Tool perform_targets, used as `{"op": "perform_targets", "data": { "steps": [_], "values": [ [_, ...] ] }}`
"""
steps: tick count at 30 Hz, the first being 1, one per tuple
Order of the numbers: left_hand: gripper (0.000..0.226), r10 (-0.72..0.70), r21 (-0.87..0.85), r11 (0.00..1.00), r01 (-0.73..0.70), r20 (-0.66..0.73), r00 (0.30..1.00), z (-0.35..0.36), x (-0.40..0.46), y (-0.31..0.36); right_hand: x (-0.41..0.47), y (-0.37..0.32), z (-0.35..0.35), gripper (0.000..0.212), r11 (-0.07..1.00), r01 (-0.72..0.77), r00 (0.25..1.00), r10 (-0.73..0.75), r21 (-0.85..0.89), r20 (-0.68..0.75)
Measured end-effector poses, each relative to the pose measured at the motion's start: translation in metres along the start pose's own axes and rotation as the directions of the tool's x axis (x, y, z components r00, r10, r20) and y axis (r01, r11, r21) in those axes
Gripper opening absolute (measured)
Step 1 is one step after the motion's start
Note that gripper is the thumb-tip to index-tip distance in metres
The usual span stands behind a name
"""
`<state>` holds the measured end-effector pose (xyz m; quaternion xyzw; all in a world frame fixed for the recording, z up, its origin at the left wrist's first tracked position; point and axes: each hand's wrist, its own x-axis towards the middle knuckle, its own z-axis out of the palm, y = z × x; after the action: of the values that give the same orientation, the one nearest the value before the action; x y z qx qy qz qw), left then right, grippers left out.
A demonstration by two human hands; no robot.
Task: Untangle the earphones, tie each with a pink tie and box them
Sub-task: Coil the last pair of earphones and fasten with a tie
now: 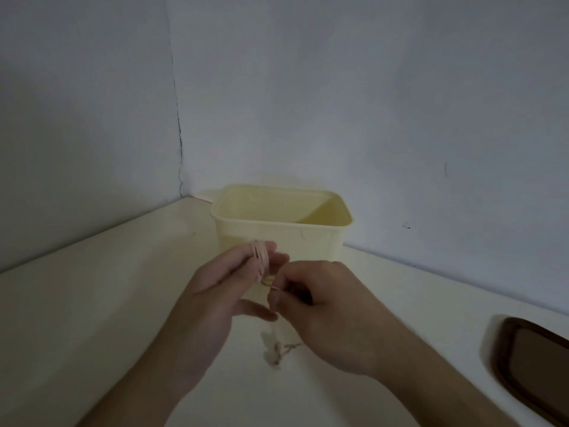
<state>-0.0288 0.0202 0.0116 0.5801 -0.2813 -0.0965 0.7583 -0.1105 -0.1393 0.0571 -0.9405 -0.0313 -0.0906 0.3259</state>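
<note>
Two bare hands meet above a pale tabletop (92, 318), working a pinkish-white earphone cable (260, 257) in dim light. The left hand (212, 291) has the cable looped several times round its extended fingers (246, 257), which are held straight and close together, the thumb stretched out below them toward the other hand. The right hand (320, 303) is curled, its thumb and forefinger pinching a thin strand (274, 286) that runs across from the coil; whether that strand is the cable's loose end or a pink tie cannot be told at this blur. The two hands are just beside each other, fingertips almost touching, and both hover above the tabletop rather than resting on it.

Beneath the hands, on the tabletop, lies a small blurred tangle (277, 349) of pale material with a thin dark piece, too indistinct to name.

Directly behind the hands stands an open cream-yellow plastic box (323, 241), rectangular with rounded corners, set in the corner where two blue-grey walls (400, 103) meet. The coil on the left fingers overlaps the box's front wall in the view, though it is held in front of the box, not inside it. Nothing can be made out inside the box from this angle.

At the right edge, well apart from the hands, a dark brown lid (535, 362) lies flat on the tabletop, partly cut off by the frame.
</note>
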Motion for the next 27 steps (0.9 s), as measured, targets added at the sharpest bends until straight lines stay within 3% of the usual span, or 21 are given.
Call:
{"op": "perform_targets", "data": {
  "steps": [3, 5, 8, 10, 13, 18, 22, 25, 27],
  "values": [
    [0.033, -0.014, 0.140, 0.990, -0.001, 0.108, 0.994, 0.007, -0.004, -0.003, -0.004, -0.004, -0.011, 0.025, 0.994, -0.009, 1.000, 0.011, 0.104, -0.017],
    [0.040, -0.052, 0.107, 0.994, 0.037, 0.134, 0.990, 0.009, -0.005, -0.001, -0.004, -0.003, -0.017, 0.023, 0.986, -0.007, 1.000, 0.006, 0.166, 0.008],
    [0.049, -0.103, 0.064, 0.993, 0.094, 0.146, 0.984, 0.007, -0.006, 0.002, 0.000, 0.007, -0.022, 0.022, 0.989, 0.020, 0.988, 0.003, 0.147, -0.154],
    [0.044, -0.109, -0.074, 0.990, 0.123, 0.169, 0.980, 0.004, -0.006, 0.003, 0.002, 0.013, -0.024, 0.021, 0.980, 0.010, 0.977, 0.033, 0.199, -0.212],
    [0.035, -0.066, -0.302, 0.944, 0.136, 0.233, 0.970, -0.001, -0.006, 0.006, 0.004, 0.016, -0.017, 0.025, 0.984, -0.034, 0.989, 0.059, 0.176, -0.138],
    [0.040, -0.049, -0.406, 0.908, 0.101, 0.138, 0.989, -0.003, -0.003, 0.011, 0.006, 0.015, 0.000, 0.031, 0.998, -0.059, 0.998, 0.060, 0.007, -0.007],
    [0.039, -0.005, -0.275, 0.961, 0.024, 0.068, 0.998, -0.003, 0.001, 0.009, 0.003, 0.007, 0.006, 0.026, 0.996, -0.011, 0.997, 0.018, -0.091, 0.074],
    [0.029, -0.018, -0.024, 1.000, 0.017, -0.007, 1.000, -0.001, 0.001, 0.002, 0.000, 0.000, 0.005, 0.019, 0.981, 0.031, 0.999, -0.022, -0.190, 0.048],
    [0.028, -0.007, 0.131, 0.991, 0.003, 0.029, 1.000, 0.003, -0.002, -0.001, -0.002, -0.003, 0.000, 0.018, 0.985, 0.039, 0.999, -0.040, -0.168, -0.001]
  ]
}}
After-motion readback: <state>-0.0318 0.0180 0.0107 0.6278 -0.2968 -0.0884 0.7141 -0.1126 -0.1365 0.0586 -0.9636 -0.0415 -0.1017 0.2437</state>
